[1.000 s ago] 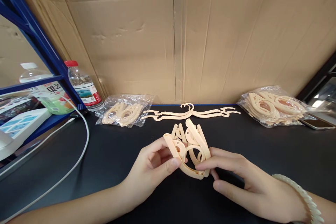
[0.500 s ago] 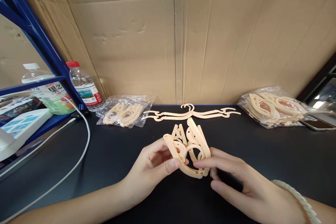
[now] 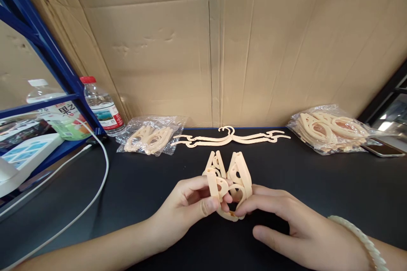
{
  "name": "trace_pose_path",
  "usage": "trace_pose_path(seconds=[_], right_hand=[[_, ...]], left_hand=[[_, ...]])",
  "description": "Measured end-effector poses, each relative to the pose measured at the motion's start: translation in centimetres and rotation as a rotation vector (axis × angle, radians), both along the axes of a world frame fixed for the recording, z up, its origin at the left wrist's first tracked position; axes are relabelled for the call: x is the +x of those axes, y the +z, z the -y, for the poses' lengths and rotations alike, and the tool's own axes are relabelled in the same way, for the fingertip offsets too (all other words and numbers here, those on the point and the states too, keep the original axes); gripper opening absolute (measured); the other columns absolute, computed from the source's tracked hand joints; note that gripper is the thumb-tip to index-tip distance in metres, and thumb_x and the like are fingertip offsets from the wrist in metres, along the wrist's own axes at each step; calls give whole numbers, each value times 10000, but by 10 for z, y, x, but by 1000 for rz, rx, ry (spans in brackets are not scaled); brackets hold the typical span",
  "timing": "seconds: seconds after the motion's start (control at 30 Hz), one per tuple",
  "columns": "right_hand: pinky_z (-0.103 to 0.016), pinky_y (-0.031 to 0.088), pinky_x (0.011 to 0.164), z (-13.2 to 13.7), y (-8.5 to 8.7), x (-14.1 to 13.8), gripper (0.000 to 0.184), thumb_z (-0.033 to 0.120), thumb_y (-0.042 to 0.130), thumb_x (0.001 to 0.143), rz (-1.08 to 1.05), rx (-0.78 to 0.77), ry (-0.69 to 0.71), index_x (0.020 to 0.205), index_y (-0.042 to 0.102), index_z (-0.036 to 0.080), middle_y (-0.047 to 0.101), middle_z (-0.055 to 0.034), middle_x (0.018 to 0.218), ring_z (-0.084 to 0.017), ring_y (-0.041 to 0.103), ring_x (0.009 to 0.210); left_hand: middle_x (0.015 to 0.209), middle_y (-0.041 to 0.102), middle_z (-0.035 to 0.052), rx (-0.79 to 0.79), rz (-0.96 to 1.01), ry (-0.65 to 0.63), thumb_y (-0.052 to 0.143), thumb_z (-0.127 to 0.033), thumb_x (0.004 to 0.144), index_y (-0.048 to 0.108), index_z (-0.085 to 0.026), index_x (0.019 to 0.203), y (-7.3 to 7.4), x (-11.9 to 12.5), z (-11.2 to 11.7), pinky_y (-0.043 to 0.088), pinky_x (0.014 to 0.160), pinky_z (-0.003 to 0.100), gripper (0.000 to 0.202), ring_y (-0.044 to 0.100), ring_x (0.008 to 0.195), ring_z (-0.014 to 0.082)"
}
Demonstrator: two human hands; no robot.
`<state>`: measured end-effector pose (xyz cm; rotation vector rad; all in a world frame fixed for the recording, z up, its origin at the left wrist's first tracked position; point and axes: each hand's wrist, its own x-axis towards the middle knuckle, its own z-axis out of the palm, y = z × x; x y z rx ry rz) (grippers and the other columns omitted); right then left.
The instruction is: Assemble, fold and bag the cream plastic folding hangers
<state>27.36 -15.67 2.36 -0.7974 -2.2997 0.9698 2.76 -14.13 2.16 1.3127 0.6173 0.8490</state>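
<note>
My left hand [image 3: 193, 201] holds a cream plastic folding hanger [image 3: 244, 173], its thumb and fingers closed on the left arm. The hanger is folded into a V with its curved hook part low in the middle. My right hand [image 3: 286, 216] is at its right arm, with the index finger in front and other fingers partly hidden behind; the thumb is held apart. Just behind, more cream hanger pieces [image 3: 211, 160] show, partly covered by the held one. Two unfolded hangers [image 3: 216, 139] lie farther back on the black table [image 3: 152, 178].
Clear plastic bags of folded hangers lie at back left [image 3: 149, 139] and back right [image 3: 330, 129]. A phone [image 3: 384, 148] is beside the right bag. Bottles [image 3: 103, 108], a blue shelf frame [image 3: 57, 59] and a white cable [image 3: 106, 169] are left. A cardboard wall [image 3: 159, 63] stands behind.
The hanger's two arms have come closer together and its right arm has tipped lower. My left hand has shifted slightly right, and my right thumb has spread farther from the fingers.
</note>
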Motion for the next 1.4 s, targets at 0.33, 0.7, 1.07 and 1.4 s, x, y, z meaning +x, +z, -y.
trace_pose_path(seconds=[0.33,0.7,1.07,1.4], right_hand=[[-335,495,927,-3,3,4,433,85,536,909,-192,-12,9,1298,557,275,526,-71,1229,-170,562,996],[-330,490,910,-4,-2,4,491,116,451,967,-132,-130,2,1412,442,322,485,-64,1207,-141,535,930],[-316,551,822,6,1,-2,556,50,523,878,-166,18,59,1369,462,303,501,-88,1275,-136,584,842],[-339,517,918,0,2,1,373,103,512,914,-166,-73,30,1258,540,246,565,-78,1174,-172,595,973]], left_hand=[[854,642,32,-88,-1,1,769,-393,775,749,-167,941,-1,0,1,507,776,254,281,611,806,146],[983,611,61,198,-120,148,672,-306,868,747,-224,989,2,-2,1,525,807,281,165,592,894,183],[1075,603,70,490,-292,85,604,-245,909,710,-275,1108,1,-2,8,550,788,271,228,612,952,202],[934,670,52,166,-195,238,648,-319,879,610,-180,960,-3,3,3,551,719,296,165,654,790,170]])
